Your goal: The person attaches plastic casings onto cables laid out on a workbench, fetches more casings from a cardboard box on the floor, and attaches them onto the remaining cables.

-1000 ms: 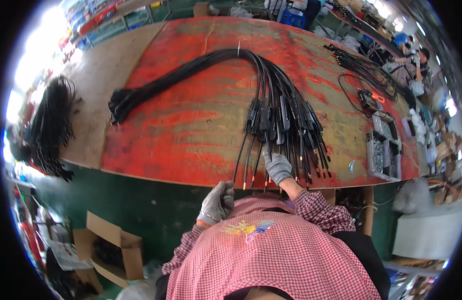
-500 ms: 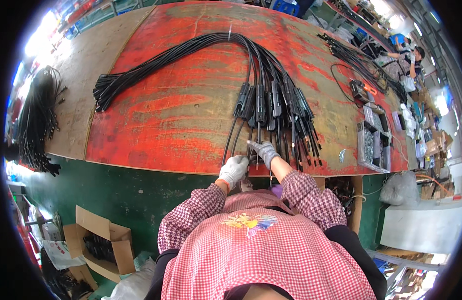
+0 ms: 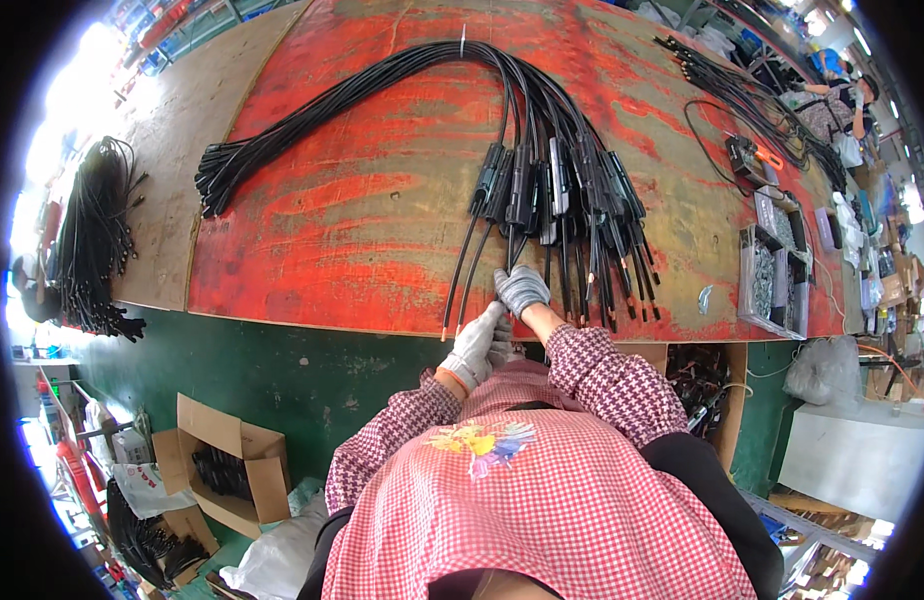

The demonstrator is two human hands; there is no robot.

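Note:
A thick bundle of black cables arches across the red, worn table. Its right-hand end fans out toward me, with black box-shaped sleeves on the strands and bare copper-coloured tips beyond them. My right hand, in a grey knitted glove, is closed round one black cable just below the sleeves. Beside it, lower and at the table's front edge, my left hand in a white glove has its fingers pressed together. What lies in those left fingers is hidden. Two loose cable ends lie left of my hands.
Clear-walled bins of small metal parts stand at the right, near an orange-and-black tool. More cables lie at the back right. Another dark bunch hangs over the left edge. An open carton sits below on the left.
My right hand has moved slightly up and its fingers have closed round a cable. My left hand has dropped a little toward the table edge. The whole view has shifted slightly.

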